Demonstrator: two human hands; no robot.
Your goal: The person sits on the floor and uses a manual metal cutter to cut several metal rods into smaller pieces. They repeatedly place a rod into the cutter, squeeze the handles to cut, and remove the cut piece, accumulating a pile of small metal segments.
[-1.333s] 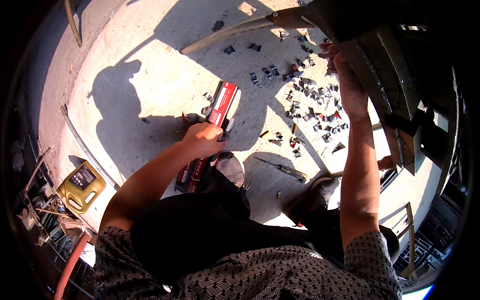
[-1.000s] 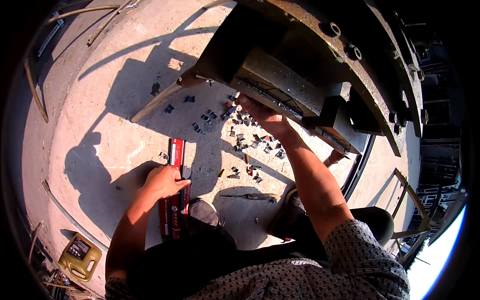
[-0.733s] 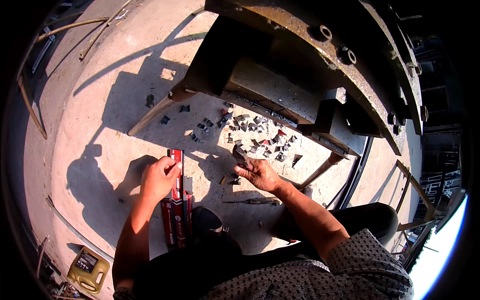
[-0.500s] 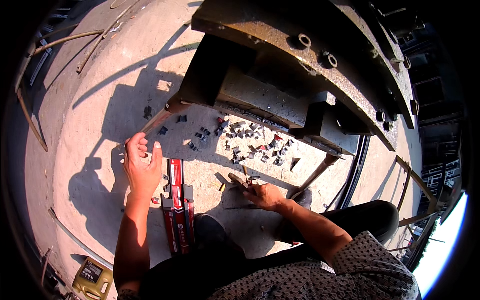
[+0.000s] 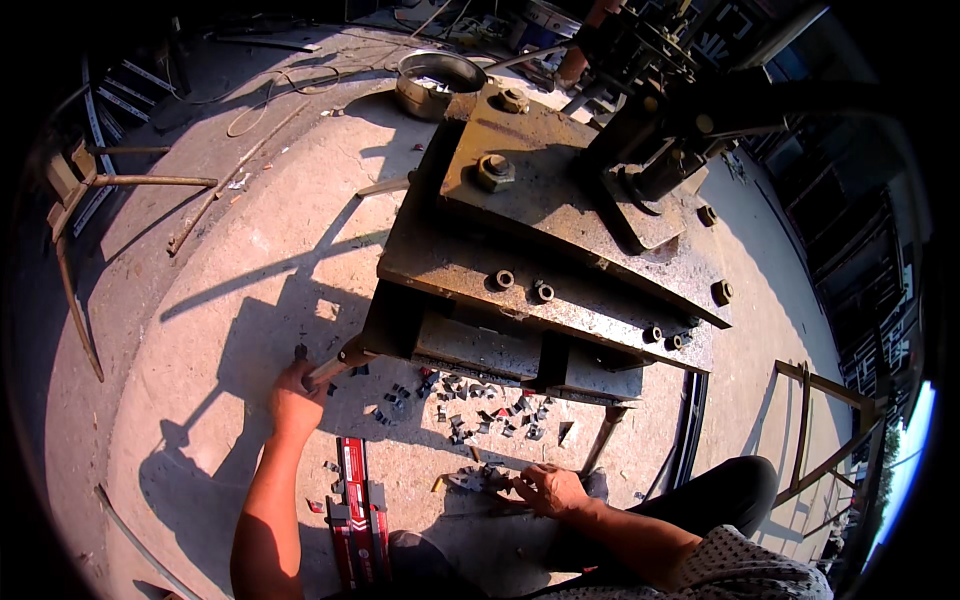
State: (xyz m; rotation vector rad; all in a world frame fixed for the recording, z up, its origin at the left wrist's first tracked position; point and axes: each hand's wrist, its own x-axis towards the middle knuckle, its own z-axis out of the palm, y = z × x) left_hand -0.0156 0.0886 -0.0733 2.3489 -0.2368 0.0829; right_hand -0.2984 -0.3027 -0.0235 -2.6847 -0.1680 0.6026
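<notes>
My left hand [image 5: 297,400] is at the lower end of a metal leg [image 5: 335,368] of the heavy steel machine [image 5: 560,200]; its fingers are mostly hidden, so whether it grips the leg is unclear. My right hand [image 5: 553,491] is low near my feet, fingers curled, beside a cluster of dark pieces [image 5: 480,478]; what its fingertips hold is too small to make out. Between the hands lie red and grey strips [image 5: 355,500]. Several small dark curved scraps [image 5: 490,410] are scattered on the ground under the machine. A small yellowish piece [image 5: 438,484] lies near the dark cluster.
The machine's thick bolted plates overhang the ground ahead. A round metal pan [image 5: 437,85] stands behind it. Dark long bars [image 5: 690,430] lie to the right, by a metal frame [image 5: 820,385]. Another rusty stand [image 5: 75,190] is at far left.
My view has tilted up, showing more of the machine. The left hand has gone from raised with fingers apart to the machine's leg. The brownish piece at the right hand no longer shows clearly.
</notes>
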